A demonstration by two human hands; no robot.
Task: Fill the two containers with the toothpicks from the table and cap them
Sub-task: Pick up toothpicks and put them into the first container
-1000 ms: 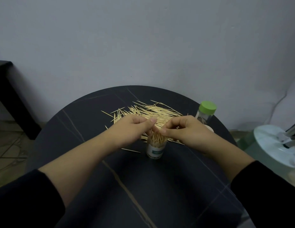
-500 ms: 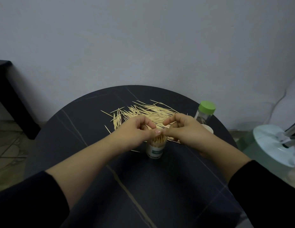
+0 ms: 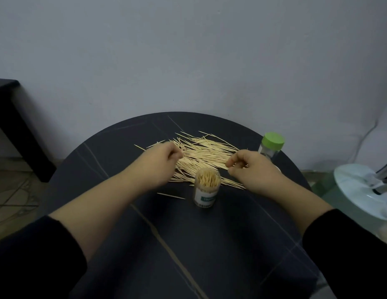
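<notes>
An uncapped clear container (image 3: pixel 206 190), packed with upright toothpicks, stands mid-table between my hands. Behind it, loose toothpicks (image 3: pixel 205 152) lie spread in a pile on the round black table (image 3: pixel 166 244). My left hand (image 3: pixel 160 164) sits at the pile's left edge with curled fingers; whether it holds any is hidden. At the pile's right edge my right hand (image 3: pixel 251 169) pinches toothpick ends between fingertips and thumb. A second container (image 3: pixel 271 146) with a green cap stands at the back right, behind my right hand. One stray toothpick (image 3: pixel 171 195) lies left of the uncapped container.
A white round appliance base (image 3: pixel 361 190) stands off the table to the right. A dark piece of furniture (image 3: pixel 9 108) is at the far left by the wall. A pale rounded edge (image 3: pixel 277 169) peeks out behind my right hand.
Both hands were together over the uncapped container's mouth. They have since parted and moved back to the loose pile, left hand to its left side, right hand to its right.
</notes>
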